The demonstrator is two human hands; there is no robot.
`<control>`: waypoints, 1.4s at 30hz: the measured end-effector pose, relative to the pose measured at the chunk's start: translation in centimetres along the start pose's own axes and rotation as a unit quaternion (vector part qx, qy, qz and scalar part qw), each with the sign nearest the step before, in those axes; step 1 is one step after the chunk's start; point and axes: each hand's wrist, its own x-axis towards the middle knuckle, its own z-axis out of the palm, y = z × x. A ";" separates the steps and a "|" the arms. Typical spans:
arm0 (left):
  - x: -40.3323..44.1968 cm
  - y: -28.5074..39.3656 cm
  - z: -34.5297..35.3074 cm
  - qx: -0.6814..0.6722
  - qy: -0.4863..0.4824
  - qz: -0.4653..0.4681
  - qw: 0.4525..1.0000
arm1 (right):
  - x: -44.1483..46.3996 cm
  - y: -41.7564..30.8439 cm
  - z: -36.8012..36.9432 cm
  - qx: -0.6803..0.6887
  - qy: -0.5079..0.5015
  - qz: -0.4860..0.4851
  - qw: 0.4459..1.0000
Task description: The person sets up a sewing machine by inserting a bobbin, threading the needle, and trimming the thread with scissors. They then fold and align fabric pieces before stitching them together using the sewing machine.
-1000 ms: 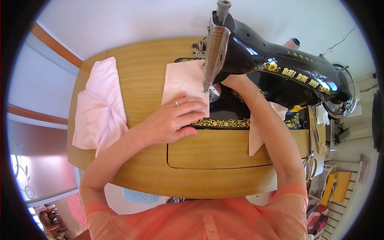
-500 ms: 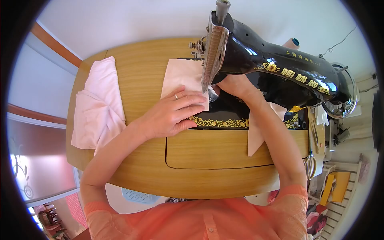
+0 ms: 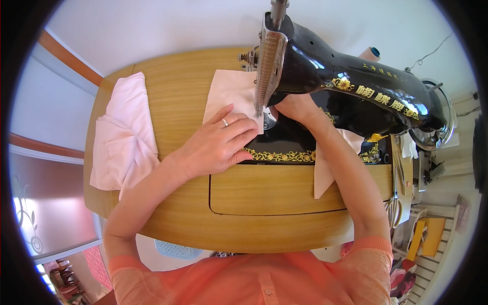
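A pale pink cloth piece [image 3: 229, 92] lies at the needle end of the black sewing machine [image 3: 351, 76], its right edge under the presser area. My left hand [image 3: 221, 142], a ring on one finger, rests on the cloth's lower part with its fingers spread; it grips nothing. My right hand [image 3: 297, 109] is behind the needle, beneath the machine's arm; its fingertips are hidden by the machine head. Another pink piece [image 3: 324, 173] hangs under my right forearm.
Folded pink fabric [image 3: 124, 134] lies on the left of the wooden table [image 3: 279, 231]. Scissors [image 3: 394, 203] lie at the right edge, near the handwheel [image 3: 434, 114]. A thread spool [image 3: 371, 54] stands behind the machine. Below the table is a blue basket [image 3: 177, 249].
The cloth under the needle has moved away from me, towards the back of the table, and my left hand has shifted slightly with it. The lever atop the machine head looks different.
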 end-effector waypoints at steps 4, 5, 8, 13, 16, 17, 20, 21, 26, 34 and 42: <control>0.3 0.0 0.1 0.004 0.016 -0.007 1.000 | 0.0 -0.3 0.1 -0.032 0.052 -0.039 0.997; 0.3 0.0 0.1 0.004 0.022 -0.004 1.000 | 0.1 -0.4 0.1 -0.040 0.071 -0.059 0.995; 0.3 -0.4 0.3 0.000 0.034 0.001 0.999 | 0.1 -0.2 0.2 -0.046 0.035 -0.026 0.998; 0.5 -0.9 0.5 -0.037 0.058 0.009 0.998 | 0.3 -0.1 0.4 -0.058 0.051 -0.038 0.996; 0.6 -1.0 0.6 -0.053 0.083 0.012 0.995 | -0.2 -0.5 -0.1 0.024 0.056 -0.026 0.998; 0.5 -1.1 0.7 -0.052 0.088 0.016 0.995 | -0.4 -0.8 -0.6 0.062 0.061 -0.021 0.996; 0.7 -1.1 0.6 -0.057 0.092 0.013 0.994 | -2.7 -3.0 -3.1 0.024 0.075 -0.034 0.996; 0.6 -1.1 0.6 -0.060 0.092 0.008 0.994 | -4.0 -3.9 -3.6 0.004 0.056 -0.048 0.997; 0.6 -1.4 0.5 -0.053 0.067 0.008 0.996 | -8.1 -7.1 -4.0 -0.101 0.028 -0.113 0.988; 0.5 -1.4 0.5 -0.052 0.070 -0.002 0.996 | -8.1 -7.4 -2.8 -0.197 0.044 -0.140 0.969; 0.5 -1.4 0.4 -0.059 0.059 -0.009 0.996 | -8.1 -7.7 -2.6 -0.217 0.027 -0.128 0.967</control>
